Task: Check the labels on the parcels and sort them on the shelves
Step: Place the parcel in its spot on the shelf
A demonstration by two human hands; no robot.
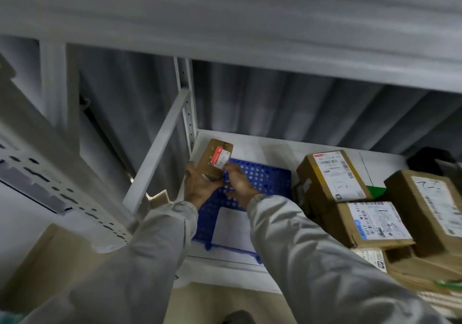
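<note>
At the far left, a perforated white shelf upright (57, 183) slants across the view, with a blurred brown cardboard shape (47, 256) low beneath it. A white diagonal brace (160, 148) rises toward a second slotted post (187, 103) at the left end of the white shelf (272, 146).

The left hand (200, 186), coming out of a pale grey sleeve (140, 261), grips a small brown parcel (212, 160) from below and on its left side, fingers curled round its near end. The parcel is held up, tilted, over the shelf's far left corner, above the far left edge of a blue perforated tray (270, 178) that lies flat on the shelf. Its red-and-white label (220, 158) faces the camera; the print is too blurred to read.

Just to the right, the right hand (241, 186) reaches in with fingers bent, its fingertips at the parcel's near right edge by the label; whether they pinch the label or only touch it cannot be told. A white sheet (231, 228) lies on the tray's near part.

Further right, a labelled cardboard box (330, 176) stands on the shelf, touching a second labelled box (372, 223) nearer the camera. A larger box (430, 206) sits at the right edge, with more parcels stacked beneath. A dark object (432, 161) sits at the far right.
</note>
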